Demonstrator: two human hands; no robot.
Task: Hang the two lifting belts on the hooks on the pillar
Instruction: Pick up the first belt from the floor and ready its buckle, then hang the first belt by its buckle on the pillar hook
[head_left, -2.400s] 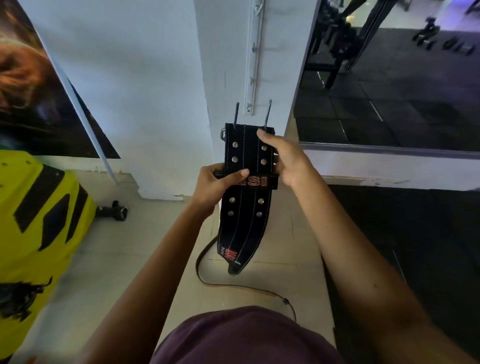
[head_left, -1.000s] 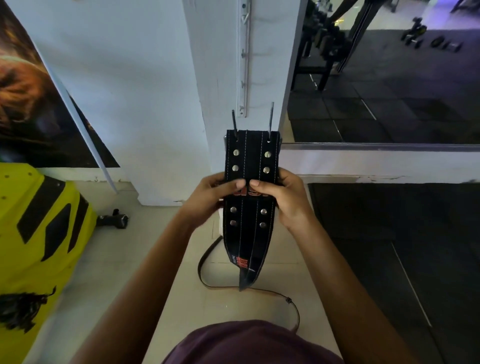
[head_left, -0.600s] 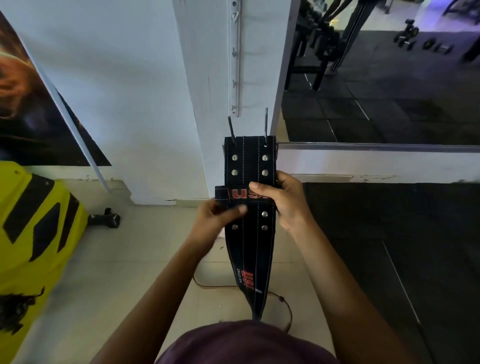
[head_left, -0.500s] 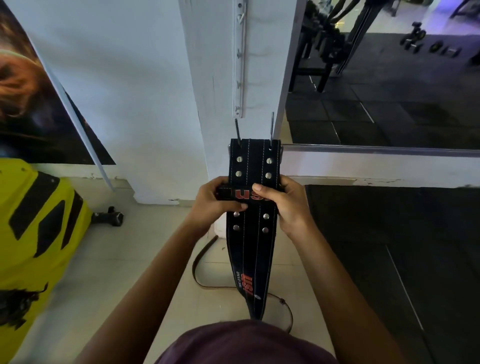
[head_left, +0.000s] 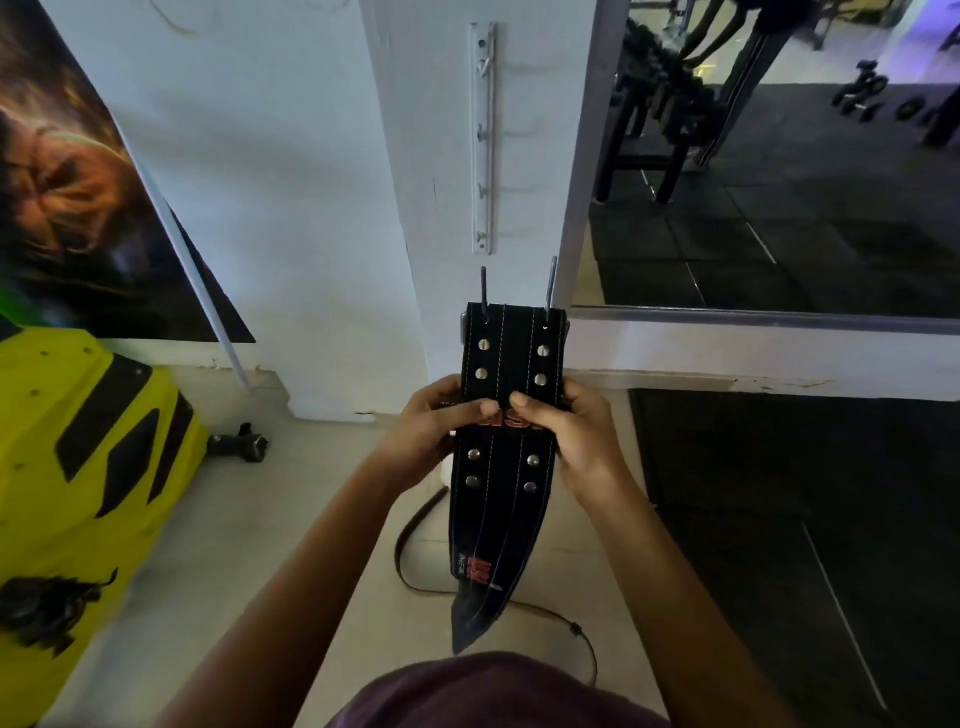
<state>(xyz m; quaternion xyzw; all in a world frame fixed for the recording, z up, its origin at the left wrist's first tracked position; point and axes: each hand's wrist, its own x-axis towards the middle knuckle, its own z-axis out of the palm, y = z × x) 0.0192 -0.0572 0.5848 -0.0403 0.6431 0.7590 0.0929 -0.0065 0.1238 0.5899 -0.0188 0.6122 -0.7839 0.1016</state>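
Both hands, left hand (head_left: 434, 431) and right hand (head_left: 569, 436), clamp the lifting belt (head_left: 506, 467) (long axis vertical) straight below the hook rail (head_left: 482, 140) on the pillar (head_left: 441, 156), both equally near

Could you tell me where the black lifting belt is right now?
In the head view, the black lifting belt hangs centre frame before the white pillar, held at mid-length by the left hand and right hand.

Black white-stitched belt (head_left: 506, 467), white pillar (head_left: 441, 182)
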